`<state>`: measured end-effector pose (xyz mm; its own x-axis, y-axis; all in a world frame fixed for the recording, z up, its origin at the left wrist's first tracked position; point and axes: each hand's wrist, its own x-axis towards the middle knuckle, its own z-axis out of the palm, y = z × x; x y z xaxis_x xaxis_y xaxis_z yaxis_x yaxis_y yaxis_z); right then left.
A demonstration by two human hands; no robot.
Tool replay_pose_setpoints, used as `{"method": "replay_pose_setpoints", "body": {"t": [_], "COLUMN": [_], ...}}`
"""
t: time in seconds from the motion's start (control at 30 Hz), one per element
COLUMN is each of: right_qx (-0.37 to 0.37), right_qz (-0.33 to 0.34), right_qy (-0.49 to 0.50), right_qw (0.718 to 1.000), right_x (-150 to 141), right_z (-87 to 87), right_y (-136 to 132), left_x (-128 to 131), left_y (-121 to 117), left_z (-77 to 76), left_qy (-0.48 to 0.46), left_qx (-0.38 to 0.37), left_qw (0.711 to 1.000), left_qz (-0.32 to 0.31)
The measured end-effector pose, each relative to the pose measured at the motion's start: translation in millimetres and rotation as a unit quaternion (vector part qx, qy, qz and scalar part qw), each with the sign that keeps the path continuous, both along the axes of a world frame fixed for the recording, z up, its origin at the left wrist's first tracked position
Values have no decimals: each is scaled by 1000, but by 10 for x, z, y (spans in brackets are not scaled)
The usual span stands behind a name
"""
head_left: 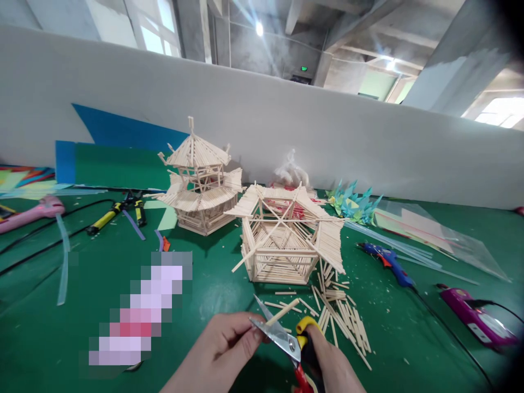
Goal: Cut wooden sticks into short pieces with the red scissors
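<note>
Left hand (223, 352): pinches wooden stick (285, 311) between open blades of scissors (282, 339), near front edge of bench (208, 284). Right hand (335, 365): grips scissors handles. Hazards: fingertips beside blades, nick possible; slack pinch could let stick twist, causing slanted cut.

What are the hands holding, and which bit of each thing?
The right hand holds the scissors by their handles. The left hand pinches a thin wooden stick near one end.
</note>
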<state>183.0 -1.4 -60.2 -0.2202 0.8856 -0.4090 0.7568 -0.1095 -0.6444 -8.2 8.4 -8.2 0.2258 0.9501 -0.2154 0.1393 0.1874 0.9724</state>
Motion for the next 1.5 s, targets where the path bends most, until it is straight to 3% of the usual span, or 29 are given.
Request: {"method": "replay_pose_setpoints", "body": {"t": [0.07, 0.13, 0.2, 0.27, 0.43, 0.6, 0.7, 0.8, 0.9, 1.07, 1.17, 1.23, 1.37, 1.5], "right_qx": [-15, -26, -24, -14, 0, -10, -24, -34, -30, -20, -38, -54, -53, -37], "right_qz": [-10, -18, -19, -19, -23, -11, -9, -11, -4, 11, 20, 10, -23, -36], "right_qy": [4, 14, 22, 28, 42, 25, 0, 19, 40, -2, -44, -65, -38, 12], "right_qw": [1000, 999, 999, 999, 999, 1000, 1000, 999, 999, 1000, 998, 996, 998, 999], "right_x": [-3, -13, -26, -37, -23, 23, 33, 22, 20, 73, 100, 110, 119, 104], "right_z": [-71, -87, -45, 35, 171, 3, -124, -165, -152, -247, -375, -443, -468, -359], "right_y": [13, 27, 37, 42, 21, -6, 4, 21, 24, 6, 3, 2, -1, -1], "left_x": [44, 81, 103, 101, 2, -64, -4, 90, 108, -58, -97, -64, 62, 132], "left_y": [-11, -35, -58, -59, 49, 125, 87, 28, 17, 114, 132, 113, 55, 35], "left_z": [-27, -82, -136, -155, -52, -20, -50, -86, -117, -155, -157, -135, -66, -55], "left_qy": [41, 84, 104, 100, 19, -77, -13, 67, 53, -56, -101, -73, 41, 24], "left_qx": [50, 122, 185, 199, 35, -95, -59, 54, 98, -84, -147, -124, -8, 85], "left_qw": [998, 989, 976, 973, 999, 986, 995, 996, 994, 988, 975, 983, 997, 996], "left_qz": [-10, 20, 53, 52, -36, -114, -80, -14, 1, -118, -131, -114, -58, -27]}}
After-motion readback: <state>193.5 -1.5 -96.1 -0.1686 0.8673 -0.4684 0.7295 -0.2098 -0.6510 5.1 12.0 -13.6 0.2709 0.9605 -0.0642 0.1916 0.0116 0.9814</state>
